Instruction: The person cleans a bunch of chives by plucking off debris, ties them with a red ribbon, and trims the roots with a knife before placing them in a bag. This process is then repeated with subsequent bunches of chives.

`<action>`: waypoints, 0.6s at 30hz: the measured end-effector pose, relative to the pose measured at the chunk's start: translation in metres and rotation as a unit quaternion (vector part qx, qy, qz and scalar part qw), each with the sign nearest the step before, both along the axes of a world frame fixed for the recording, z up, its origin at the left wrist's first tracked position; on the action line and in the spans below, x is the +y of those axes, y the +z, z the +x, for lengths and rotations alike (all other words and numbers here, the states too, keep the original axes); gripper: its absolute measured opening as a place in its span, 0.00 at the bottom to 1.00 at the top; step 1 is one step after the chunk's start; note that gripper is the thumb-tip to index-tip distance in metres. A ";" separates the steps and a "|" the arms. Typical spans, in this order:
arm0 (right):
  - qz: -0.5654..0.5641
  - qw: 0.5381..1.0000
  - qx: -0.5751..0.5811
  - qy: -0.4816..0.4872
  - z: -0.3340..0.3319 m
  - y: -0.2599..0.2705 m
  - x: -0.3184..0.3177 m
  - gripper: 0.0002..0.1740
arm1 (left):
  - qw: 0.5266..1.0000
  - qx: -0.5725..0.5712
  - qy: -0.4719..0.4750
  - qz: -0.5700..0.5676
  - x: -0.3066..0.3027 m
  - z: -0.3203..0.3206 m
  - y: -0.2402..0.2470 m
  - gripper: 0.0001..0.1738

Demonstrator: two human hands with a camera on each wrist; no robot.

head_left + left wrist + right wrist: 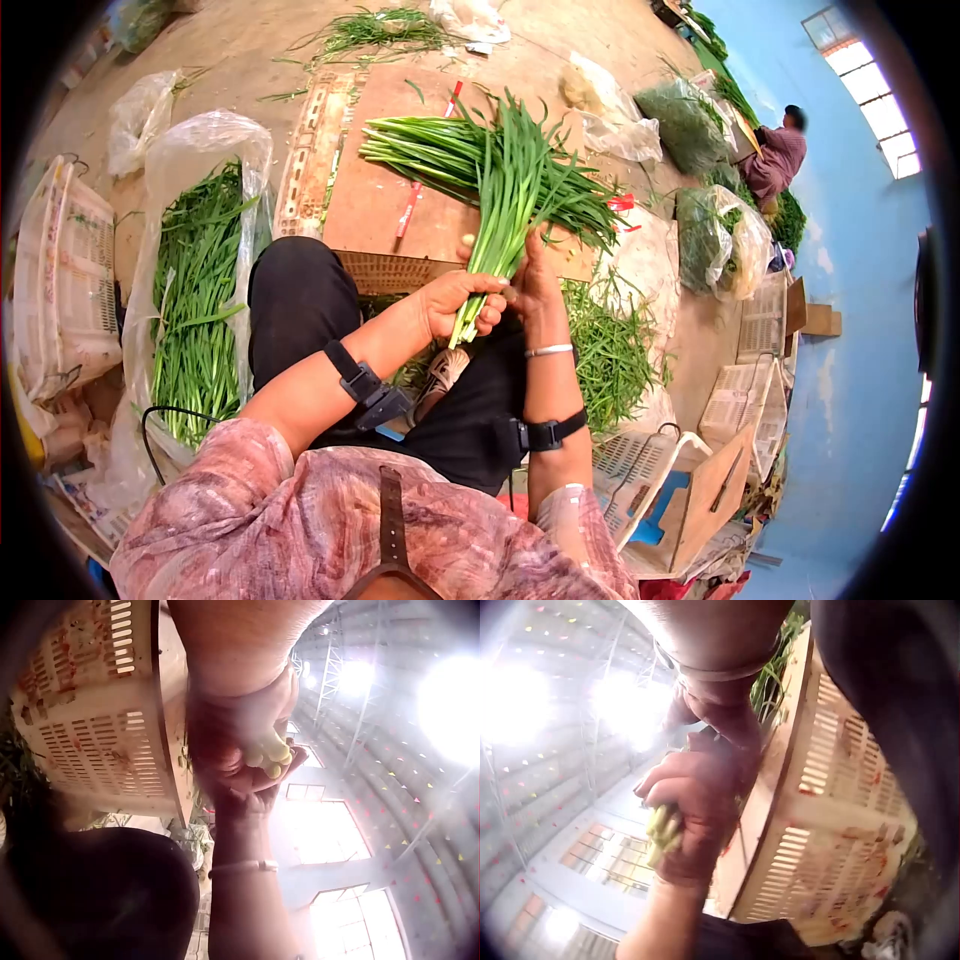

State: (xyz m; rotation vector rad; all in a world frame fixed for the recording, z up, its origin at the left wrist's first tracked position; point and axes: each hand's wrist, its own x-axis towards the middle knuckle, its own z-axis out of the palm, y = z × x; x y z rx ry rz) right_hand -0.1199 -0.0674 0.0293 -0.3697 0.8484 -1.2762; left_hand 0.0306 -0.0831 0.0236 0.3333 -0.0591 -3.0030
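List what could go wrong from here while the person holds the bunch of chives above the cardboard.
1. The bunch of chives fans out wide, and the left hand and right hand grip only its pale ends, so outer leaves may slip out.
2. A tight grip there could bruise or snap stems.
3. Loose chives lying on the cardboard could get mixed in.

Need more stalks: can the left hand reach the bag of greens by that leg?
Probably yes: the bag of greens lies open beside that arm, nothing between, but the left hand grips the bunch.
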 end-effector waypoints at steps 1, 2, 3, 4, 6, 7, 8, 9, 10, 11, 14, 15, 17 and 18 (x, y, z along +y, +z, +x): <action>-0.008 1.000 -0.011 0.025 0.003 0.002 -0.009 0.30 | 1.000 -0.005 -0.013 -0.018 0.001 0.002 0.001 0.05; -0.015 0.998 -0.021 0.049 0.007 0.007 -0.015 0.29 | 1.000 -0.008 -0.011 -0.017 0.001 0.003 0.003 0.05; -0.014 0.998 -0.024 0.050 0.010 0.013 -0.019 0.29 | 0.994 -0.043 -0.010 -0.098 0.001 0.004 0.007 0.05; -0.049 0.998 0.035 0.032 0.013 0.023 -0.022 0.25 | 0.981 -0.077 -0.009 -0.179 -0.001 0.004 0.012 0.06; -0.114 0.982 0.149 -0.004 0.020 0.050 -0.026 0.19 | 0.948 -0.097 0.023 -0.303 -0.009 0.003 0.025 0.09; -0.103 0.985 0.140 -0.014 0.026 0.074 -0.027 0.19 | 0.924 -0.077 0.022 -0.375 -0.015 0.005 0.038 0.13; -0.133 0.980 0.151 -0.014 0.026 0.089 -0.032 0.18 | 0.893 -0.054 0.021 -0.446 -0.025 0.007 0.051 0.16; -0.166 0.969 0.180 -0.017 0.026 0.107 -0.037 0.18 | 0.844 -0.060 0.097 -0.524 -0.039 0.008 0.057 0.23; -0.199 0.957 0.210 -0.020 0.026 0.120 -0.042 0.17 | 0.783 -0.064 0.172 -0.595 -0.055 0.008 0.064 0.30; -0.242 0.935 0.257 -0.041 0.026 0.124 -0.052 0.21 | 0.782 -0.068 0.172 -0.596 -0.077 0.014 0.079 0.35; -0.291 0.907 0.304 -0.034 0.030 0.136 -0.066 0.13 | 0.675 -0.037 0.274 -0.684 -0.118 0.019 0.130 0.43; -0.317 0.893 0.318 -0.032 0.034 0.129 -0.074 0.13 | 0.674 -0.063 0.292 -0.676 -0.120 0.019 0.136 0.43; -0.339 0.826 0.449 -0.044 0.034 0.102 -0.086 0.17 | 0.604 -0.073 0.369 -0.703 -0.122 0.009 0.136 0.42; -0.398 0.735 0.544 -0.072 0.033 0.087 -0.090 0.20 | 0.545 -0.126 0.377 -0.738 -0.120 0.010 0.130 0.36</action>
